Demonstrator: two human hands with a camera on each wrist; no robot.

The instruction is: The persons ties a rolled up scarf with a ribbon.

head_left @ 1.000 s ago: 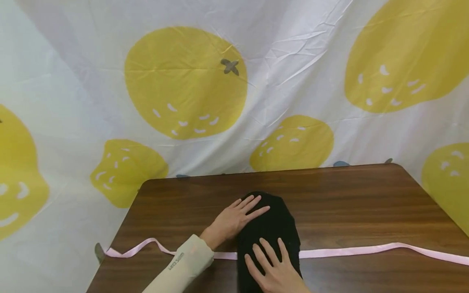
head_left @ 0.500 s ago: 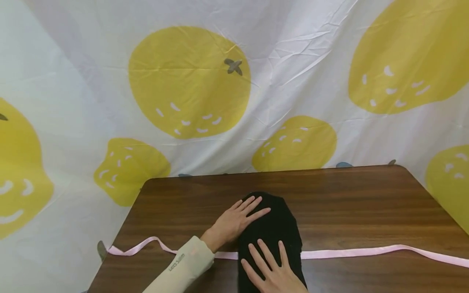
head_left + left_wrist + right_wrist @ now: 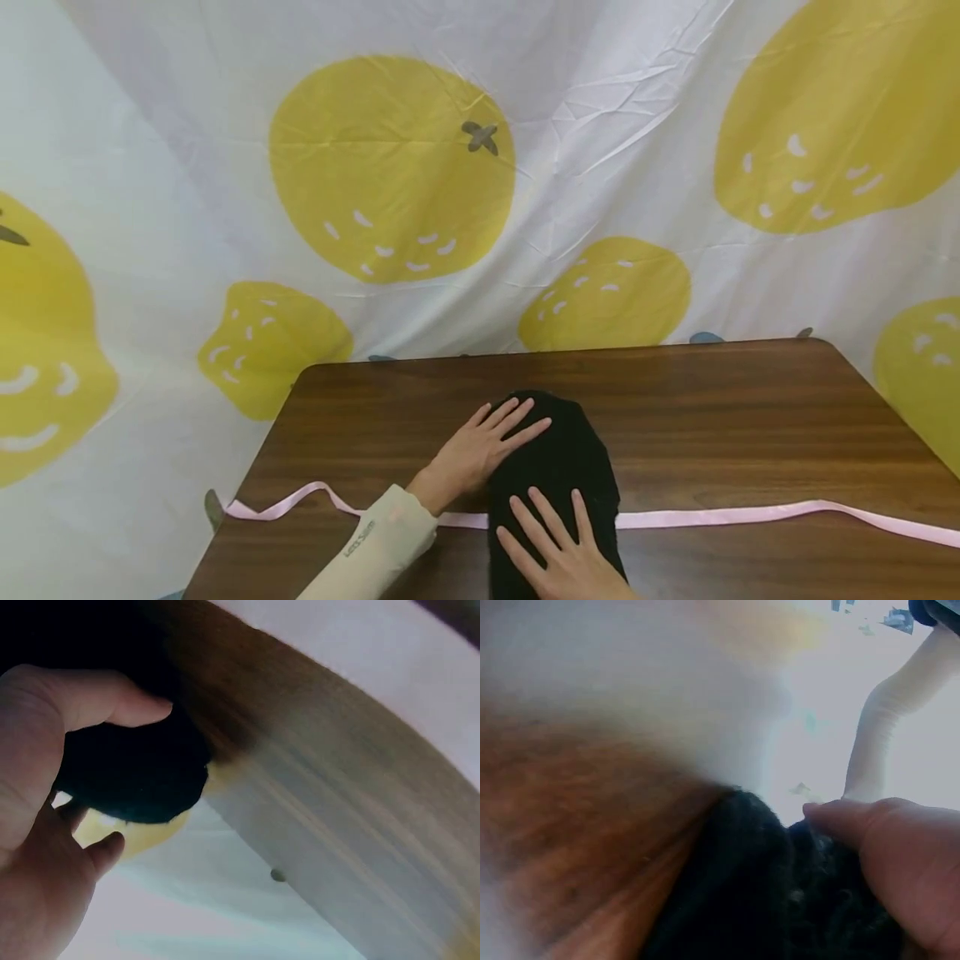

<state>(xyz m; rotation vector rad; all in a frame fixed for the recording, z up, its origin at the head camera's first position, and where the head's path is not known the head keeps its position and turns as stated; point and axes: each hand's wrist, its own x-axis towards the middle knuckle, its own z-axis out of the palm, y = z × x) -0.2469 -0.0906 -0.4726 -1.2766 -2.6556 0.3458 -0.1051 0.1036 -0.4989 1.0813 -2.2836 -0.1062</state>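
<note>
A black folded cloth bundle [image 3: 570,454] with a rounded far end lies lengthwise on the brown wooden table [image 3: 720,425]. Across the table, passing beneath the bundle, runs a pink ribbon [image 3: 690,521]; its middle is hidden by the black cloth. My left hand [image 3: 480,450] rests on the far left part of the bundle with fingers spread and straight. Nearer the front, my right hand [image 3: 566,554] lies on the cloth, its fingers also spread. In the left wrist view the thumb [image 3: 127,705] overlaps the dark cloth [image 3: 142,772]. Fuzzy black fabric [image 3: 735,877] shows beside the hand in the right wrist view.
Behind the table hangs a white curtain [image 3: 187,208] printed with yellow fruit. The ribbon's wavy left end [image 3: 255,510] reaches the table's left edge, and its right side leaves the head view. A pale sleeve [image 3: 375,546] covers the left forearm.
Both hands stay on the black bundle, nearly still. The head view has shifted slightly, so the scene sits a little farther right.
</note>
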